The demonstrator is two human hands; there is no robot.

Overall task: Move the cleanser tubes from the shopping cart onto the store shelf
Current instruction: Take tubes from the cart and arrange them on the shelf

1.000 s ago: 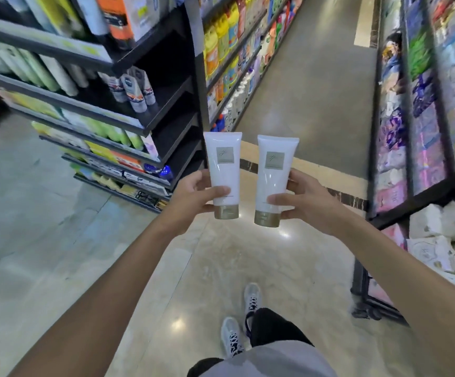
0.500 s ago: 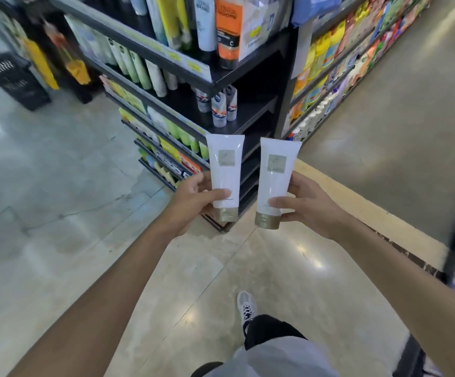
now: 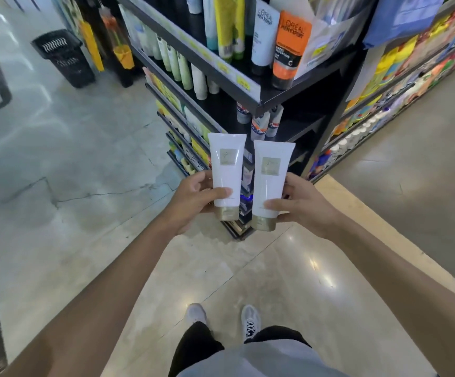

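- Head view: the left hand [image 3: 193,202] is gripping a white tube [image 3: 227,172], thumb lying across its front and fingers curled behind, just above the gold cap.
- The right hand [image 3: 299,206] is holding a second white tube [image 3: 271,182] the same way, thumb pressing low on the front.
- Both tubes are standing cap-down and side by side, close but apart, in the air in front of the shelf unit's corner and not yet on any shelf.
- Each tube is showing a smooth, glossy plastic body, a flat crimped top edge, a round metallic gold cap and a small square beige label; the print on those labels is too small to read.
- The black shelf unit [image 3: 283,99] is carrying upright tubes; a white tube [image 3: 264,34] and an orange-and-black tube [image 3: 289,47] on the upper shelf are both reading "L'OREAL MEN EXPERT".
- Yellow price tags [image 3: 244,83] are running along the shelf edge, their writing blurred.
- A black slatted plastic basket [image 3: 63,58] is standing on the floor at the far left.
- The floor [image 3: 248,268] is glossy, pale stone tile, reflecting the ceiling lights.
- White laced sneakers [image 3: 250,319] are showing below, under dark trousers.
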